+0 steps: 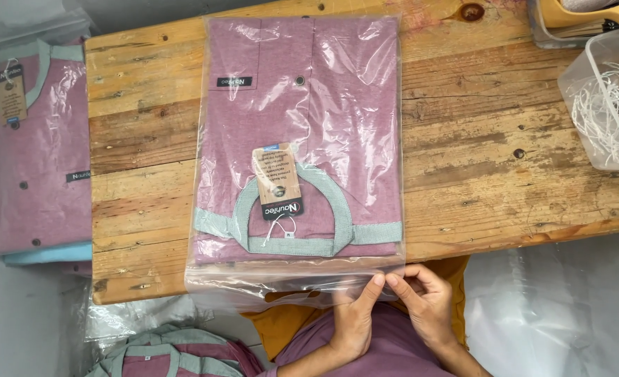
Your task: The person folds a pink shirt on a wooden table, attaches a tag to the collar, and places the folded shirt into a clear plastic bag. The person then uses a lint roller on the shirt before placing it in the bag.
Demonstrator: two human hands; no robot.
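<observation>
Nearest the camera, the left hand [355,318] and the right hand [425,300] meet at the near edge of a clear plastic bag [295,139], their fingertips almost touching each other. Both are curled closed, pinching the bag's open flap [281,283] between thumb and fingers where it hangs just over the edge of the wooden surface [498,139].

The bag lies flat on the middle of the surface, long side running away from the person. Inside it is a folded mauve shirt [323,105] with grey-green trim, its collar [292,213] towards the hands and a cardboard hang tag [277,180] lying over the collar opening. A small dark label and a button show near the far end of the shirt.

To the left, off the surface's edge, lies a stack of bagged shirts [33,153] of the same mauve colour, the top one with its own tag near the collar. At the bottom left, beside the person's lap, is another folded mauve shirt [166,356], not yet bagged, with loose plastic around it. At the right edge of the surface stands a clear plastic tub [589,77] holding white strings [613,112], with a yellow object [589,14] just beyond it at the corner.
</observation>
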